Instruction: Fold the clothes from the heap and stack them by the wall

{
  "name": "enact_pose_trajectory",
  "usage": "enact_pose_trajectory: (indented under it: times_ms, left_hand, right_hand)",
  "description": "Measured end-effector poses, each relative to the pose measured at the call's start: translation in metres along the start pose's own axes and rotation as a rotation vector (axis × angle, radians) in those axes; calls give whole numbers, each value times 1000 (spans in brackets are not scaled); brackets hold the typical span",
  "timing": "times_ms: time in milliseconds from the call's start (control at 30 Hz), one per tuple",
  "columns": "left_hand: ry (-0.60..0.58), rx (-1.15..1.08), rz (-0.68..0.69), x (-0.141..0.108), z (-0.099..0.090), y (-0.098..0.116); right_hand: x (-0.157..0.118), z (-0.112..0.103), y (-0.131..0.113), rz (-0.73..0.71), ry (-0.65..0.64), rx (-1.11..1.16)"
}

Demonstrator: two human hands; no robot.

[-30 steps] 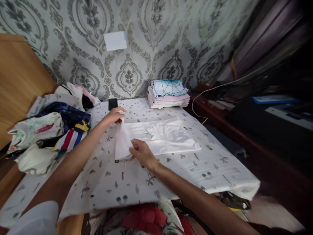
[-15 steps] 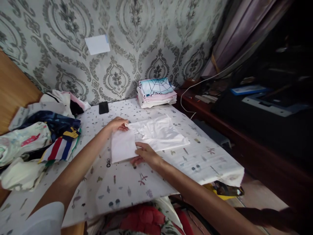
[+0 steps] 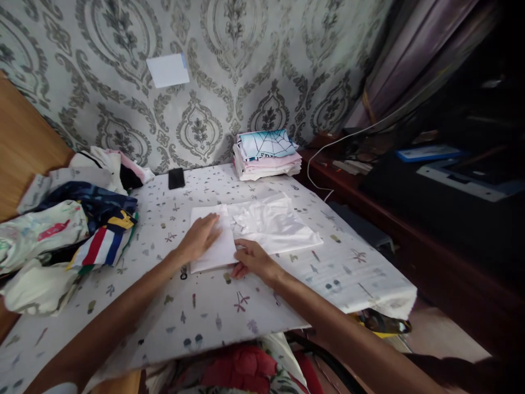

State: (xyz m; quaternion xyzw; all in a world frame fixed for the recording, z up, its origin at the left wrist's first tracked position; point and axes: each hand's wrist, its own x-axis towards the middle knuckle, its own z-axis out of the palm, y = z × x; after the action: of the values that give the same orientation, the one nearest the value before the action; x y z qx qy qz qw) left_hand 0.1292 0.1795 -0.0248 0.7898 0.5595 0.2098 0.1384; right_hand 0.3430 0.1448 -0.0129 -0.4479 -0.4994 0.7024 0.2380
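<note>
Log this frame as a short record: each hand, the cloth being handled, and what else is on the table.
Left hand: laid over the folded left part of the white garment
Right hand: fingers at that part's near right corner; firmness of grip unclear
Garment state: left part folded, remainder spread rightward, wrinkled
Surface: table with printed white cloth
Far side: stack of folded clothes, spiderweb print on top; dark flat phone-like object
Left side: loose pile of mixed clothes
</note>
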Motion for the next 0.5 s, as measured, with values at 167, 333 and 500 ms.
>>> enact_pose_trajectory:
  times_ms: [167,333,500]
  left_hand:
    - [-124,269,-33,-13,19,13]
    - [-82,161,-17,-14,17,7]
    - [80,-78,51,14,2,-11]
  right_hand:
    - [4,-7,-13,-169,179,-545]
    - [16,1,-34,-314,306,-943]
    - [3,11,-37,-200,325,-1095]
